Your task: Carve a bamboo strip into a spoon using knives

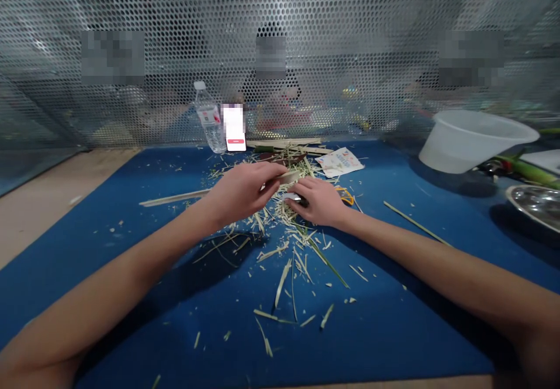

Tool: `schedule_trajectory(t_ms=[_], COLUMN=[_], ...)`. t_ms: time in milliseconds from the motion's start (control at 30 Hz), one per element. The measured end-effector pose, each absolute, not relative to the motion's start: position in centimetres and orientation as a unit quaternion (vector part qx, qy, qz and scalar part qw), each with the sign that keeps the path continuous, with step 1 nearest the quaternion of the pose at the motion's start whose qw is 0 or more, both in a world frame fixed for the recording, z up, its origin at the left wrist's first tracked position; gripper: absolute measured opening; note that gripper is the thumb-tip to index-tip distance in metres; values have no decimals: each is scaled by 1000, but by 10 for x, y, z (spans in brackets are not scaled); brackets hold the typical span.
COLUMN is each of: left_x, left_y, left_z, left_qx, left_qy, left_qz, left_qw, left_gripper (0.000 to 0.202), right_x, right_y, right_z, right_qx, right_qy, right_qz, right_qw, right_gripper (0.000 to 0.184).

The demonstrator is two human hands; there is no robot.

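My left hand [245, 188] is closed in a pinch on a pale split bamboo strip [287, 177]. A long pale strip [175, 197] also shows to the left of that hand; I cannot tell if it is the same piece. My right hand [318, 201] is wrapped around a utility knife [345, 196], whose orange-and-black end sticks out behind the palm. The knife's metal front shows at the thumb, just below the held strip. Under both hands lies a heap of pale shavings [286, 208], with more scattered toward me.
A water bottle [209, 119] and a lit phone [235, 129] lean at the perforated metal screen [350, 4]. A white packet [340, 162] lies behind my right hand. To the right stand a translucent tub [455, 144] and a metal bowl [534, 211]. Blue mat [153, 330] covers the table.
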State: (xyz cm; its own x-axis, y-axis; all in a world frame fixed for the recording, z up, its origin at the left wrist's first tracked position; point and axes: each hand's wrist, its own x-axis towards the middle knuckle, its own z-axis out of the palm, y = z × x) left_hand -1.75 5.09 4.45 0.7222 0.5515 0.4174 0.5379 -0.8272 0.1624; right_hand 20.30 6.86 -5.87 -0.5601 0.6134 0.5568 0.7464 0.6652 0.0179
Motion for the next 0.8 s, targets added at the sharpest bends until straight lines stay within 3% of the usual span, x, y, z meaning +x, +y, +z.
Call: schedule_trajectory(t_ms=[367,633,800], left_x=[-26,-31,-35], left_y=[59,68,71], left_z=[40,37,39], left_qx=[935,925,939], left_qy=[351,364,331], left_qz=[-12,4,21], left_qw=[41,107,91], left_gripper=[43,22,15], right_x=[251,299,304], right_y=[101,126,126], right_z=[-21,-31,-25], right_qx=[-395,-475,-482], right_qy=[-888,-866,-864], right_qz=[-153,-126,-123], right_qw=[178,90,75], right_gripper=[43,50,49])
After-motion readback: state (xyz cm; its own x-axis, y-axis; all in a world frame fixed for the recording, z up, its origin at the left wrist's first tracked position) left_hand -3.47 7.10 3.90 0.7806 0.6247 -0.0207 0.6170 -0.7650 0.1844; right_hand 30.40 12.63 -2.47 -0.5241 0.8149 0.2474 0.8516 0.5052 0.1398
